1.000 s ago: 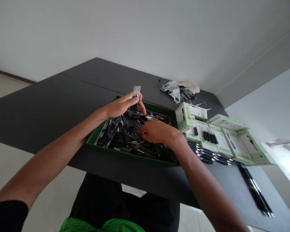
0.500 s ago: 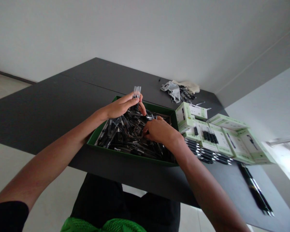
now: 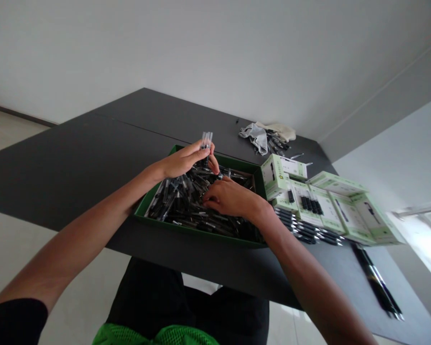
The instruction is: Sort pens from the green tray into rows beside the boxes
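Observation:
A green tray [image 3: 201, 234] on the dark table [image 3: 93, 158] is heaped with several black pens [image 3: 179, 201]. My left hand [image 3: 181, 160] hovers over the tray's far side, closed around a small upright bundle of pens [image 3: 206, 140] whose clear ends stick out above my fingers. My right hand [image 3: 230, 197] lies palm down on the heap in the middle of the tray, fingers curled among the pens; what they grip, if anything, is hidden.
Right of the tray stand several light green pen boxes [image 3: 326, 201], with rows of black pens [image 3: 309, 232] laid before them. More pens [image 3: 379, 282] lie near the table's right edge. A grey cloth [image 3: 258, 134] with loose pens sits at the back.
My right hand has shifted slightly left over the heap of pens. My left hand keeps its bundle in the same place.

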{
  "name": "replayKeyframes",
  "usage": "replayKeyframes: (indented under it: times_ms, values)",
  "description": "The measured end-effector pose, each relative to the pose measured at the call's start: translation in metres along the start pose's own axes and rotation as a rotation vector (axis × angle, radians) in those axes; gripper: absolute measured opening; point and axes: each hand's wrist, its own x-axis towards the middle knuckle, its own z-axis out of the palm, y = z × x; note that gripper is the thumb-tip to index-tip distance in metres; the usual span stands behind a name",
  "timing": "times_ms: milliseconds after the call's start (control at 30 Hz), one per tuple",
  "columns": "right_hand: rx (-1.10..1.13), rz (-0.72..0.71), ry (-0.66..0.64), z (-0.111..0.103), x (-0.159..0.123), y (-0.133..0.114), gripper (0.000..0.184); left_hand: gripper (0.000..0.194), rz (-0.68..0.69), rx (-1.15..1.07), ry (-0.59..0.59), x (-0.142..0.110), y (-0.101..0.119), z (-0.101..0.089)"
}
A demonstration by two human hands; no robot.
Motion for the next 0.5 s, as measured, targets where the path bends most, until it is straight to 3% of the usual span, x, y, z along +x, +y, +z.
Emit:
replayKeyframes:
  times_ms: [100,233,500]
  values:
    - [0.067,-0.153,0.117,0.002,0.002,-0.004,0.016,0.022,-0.002,-0.022,-0.001,0.000,-0.002,0.000]
    - [0.086,-0.271,0.043,0.007,0.006,-0.008,0.017,0.023,0.003,-0.073,-0.011,0.001,-0.004,-0.001]
    - [-0.265,0.038,0.095,0.014,0.010,-0.004,0.025,0.024,0.013,-0.054,0.000,0.001,-0.002,0.000]
